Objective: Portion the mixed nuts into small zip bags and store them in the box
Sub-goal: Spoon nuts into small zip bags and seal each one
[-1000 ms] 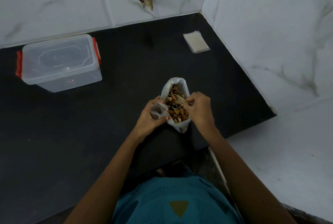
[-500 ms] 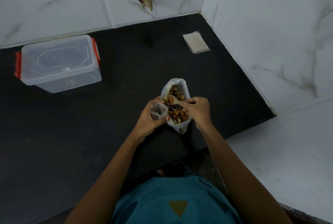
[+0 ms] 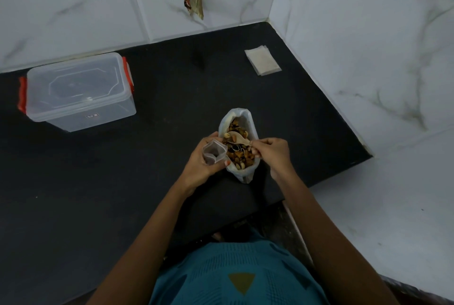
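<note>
Mixed nuts at frame centre sit on the spoon our right hand pinches; our left hand grips the zip bag, whose narrow mouth may spill them.

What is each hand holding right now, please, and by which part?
The left hand grips the small zip bag around its body, below the open mouth. The right hand pinches the wooden spoon by its handle, bowl over the mixed nuts.
</note>
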Demonstrator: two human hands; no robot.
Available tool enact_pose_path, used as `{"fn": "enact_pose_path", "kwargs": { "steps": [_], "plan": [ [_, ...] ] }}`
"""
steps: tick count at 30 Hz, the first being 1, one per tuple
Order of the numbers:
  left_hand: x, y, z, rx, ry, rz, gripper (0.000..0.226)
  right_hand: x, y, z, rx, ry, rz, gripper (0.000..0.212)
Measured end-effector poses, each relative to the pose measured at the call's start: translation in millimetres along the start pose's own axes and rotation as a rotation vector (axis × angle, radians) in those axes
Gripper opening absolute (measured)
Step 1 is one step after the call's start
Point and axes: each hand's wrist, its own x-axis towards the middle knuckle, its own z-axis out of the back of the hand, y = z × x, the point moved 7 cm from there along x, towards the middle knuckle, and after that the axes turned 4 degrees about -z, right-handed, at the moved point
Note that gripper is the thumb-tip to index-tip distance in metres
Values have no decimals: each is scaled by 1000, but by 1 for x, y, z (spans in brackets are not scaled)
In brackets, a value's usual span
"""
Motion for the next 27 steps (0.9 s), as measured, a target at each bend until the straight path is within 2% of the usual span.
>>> {"fn": "enact_pose_path", "kwargs": {
  "steps": [7, 14, 20, 23, 27],
  "plan": [
    [-2, 3, 4, 78, -11, 18, 66, -2, -7, 13, 83, 19, -6, 10],
    [-8, -15, 3, 113, -63, -48, 53, -17, -1, 25, 98, 49, -14, 7],
    [-9, -24, 2, 154, -103, -105, 59, -44, 21, 24, 72, 113, 33, 5],
    [-9, -28, 1, 139, -146, -125, 56, -58, 30, 17, 34, 138, 104, 5],
    [-9, -32, -1, 143, -168, -151, 56, -76, 42, 7, -113, 71, 366, 11]
  ]
}}
